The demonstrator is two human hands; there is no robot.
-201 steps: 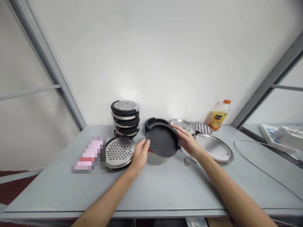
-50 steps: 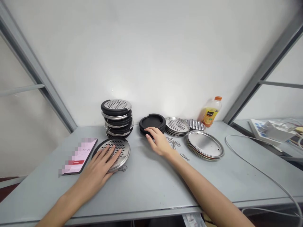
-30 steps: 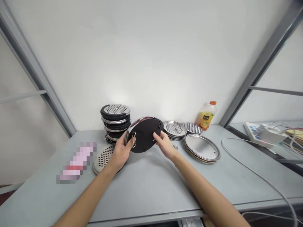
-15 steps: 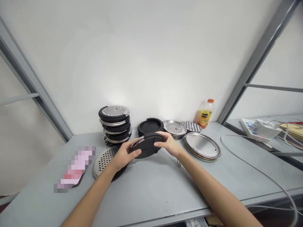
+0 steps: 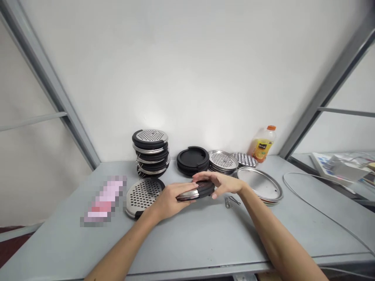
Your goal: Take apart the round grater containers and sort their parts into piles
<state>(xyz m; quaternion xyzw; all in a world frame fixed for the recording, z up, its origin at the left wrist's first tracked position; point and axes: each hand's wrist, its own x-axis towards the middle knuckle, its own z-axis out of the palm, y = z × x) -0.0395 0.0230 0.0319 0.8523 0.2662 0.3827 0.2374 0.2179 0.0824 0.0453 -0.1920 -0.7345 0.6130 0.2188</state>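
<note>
Over the table's middle I hold a round black grater holder [image 5: 206, 190] with a shiny metal plate edge showing on its left side. My left hand [image 5: 171, 200] is closed on that metal side, fingers on top and thumb tip hidden. Curved over the black rim from the right, my right hand [image 5: 224, 182] has its fingers on top and its thumb at the near edge. A finished-looking round grater [image 5: 143, 195] with a perforated metal face and black rim lies left of my hands. Two small metal clips [image 5: 231, 201] rest right of the holder.
A tall stack of round graters [image 5: 150, 152] stands at the back left. Behind my hands are stacked black holders [image 5: 192, 158], perforated discs [image 5: 223, 160], coarse grater discs [image 5: 245, 159] and plain metal plates [image 5: 260, 184]. A juice bottle [image 5: 264, 144], a phone [image 5: 107, 201] and a white cable [image 5: 319, 214] are nearby.
The black holder has tipped from showing its flat underside to lying flatter and lower. My right hand has turned over its top, and the metal clips have come into clearer view.
</note>
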